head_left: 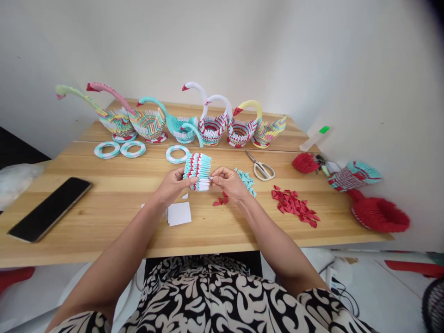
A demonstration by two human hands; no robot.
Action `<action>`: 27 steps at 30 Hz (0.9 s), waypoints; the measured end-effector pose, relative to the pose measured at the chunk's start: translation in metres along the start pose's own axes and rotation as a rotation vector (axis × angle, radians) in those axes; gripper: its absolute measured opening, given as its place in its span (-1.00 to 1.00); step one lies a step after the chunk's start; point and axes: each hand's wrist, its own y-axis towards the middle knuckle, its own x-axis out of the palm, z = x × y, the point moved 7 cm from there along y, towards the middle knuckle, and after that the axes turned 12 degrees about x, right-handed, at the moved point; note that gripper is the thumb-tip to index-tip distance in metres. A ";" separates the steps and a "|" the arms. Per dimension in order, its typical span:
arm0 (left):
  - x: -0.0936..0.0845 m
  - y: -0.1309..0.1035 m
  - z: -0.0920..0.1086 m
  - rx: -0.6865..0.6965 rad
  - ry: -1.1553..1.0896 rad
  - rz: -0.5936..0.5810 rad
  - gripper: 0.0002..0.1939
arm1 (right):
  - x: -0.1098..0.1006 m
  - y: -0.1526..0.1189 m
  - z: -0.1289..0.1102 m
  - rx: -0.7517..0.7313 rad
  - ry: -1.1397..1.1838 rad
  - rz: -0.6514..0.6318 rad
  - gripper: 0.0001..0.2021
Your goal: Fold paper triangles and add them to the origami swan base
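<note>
My left hand (pixel 175 184) is closed around the left side of a round 3D-origami basket body (pixel 199 166), built from folded paper pieces in light blue, white and red. It is held tilted above the table. At its right edge, the fingertips of my right hand (pixel 227 181) pinch a small folded paper piece, partly hidden by the fingers. Loose light blue paper pieces (pixel 246 180) lie just beyond my right wrist. A few red paper pieces (pixel 221 200) are under that hand. White paper sheets (pixel 179 214) lie below my left hand.
Several finished paper swans (pixel 149 122) stand along the back. Paper rings (pixel 133 149), scissors (pixel 263 171) and a red paper pile (pixel 294 206) surround the work. A phone (pixel 50 210) lies left; a red paper basket (pixel 381 214) sits at the right edge, by the wall.
</note>
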 end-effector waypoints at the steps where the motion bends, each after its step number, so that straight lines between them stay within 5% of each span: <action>1: 0.000 0.000 0.000 -0.002 0.001 -0.002 -0.57 | 0.000 0.000 0.000 0.001 0.003 0.001 -0.60; 27: 0.003 -0.001 0.011 0.025 0.147 0.001 -0.61 | 0.000 0.002 0.001 0.009 -0.038 -0.014 -0.61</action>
